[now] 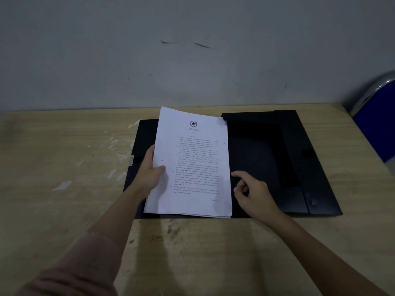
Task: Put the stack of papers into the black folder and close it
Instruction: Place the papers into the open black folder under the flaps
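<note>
Stack of papers (pixel 192 167) lies over the open black folder's (pixel 288 159) left half, long axis near-to-far on the table (pixel 64 167). Left hand (pixel 149 169) pinches its left edge. Right hand (pixel 252 189), fingers loosely curled (holding nothing), sits just beside the right edge, over the tray half.

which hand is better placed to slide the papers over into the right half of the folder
Left, probably. The left hand already grips the stack of papers at its left edge; the right hand is off it, over the black folder.
</note>
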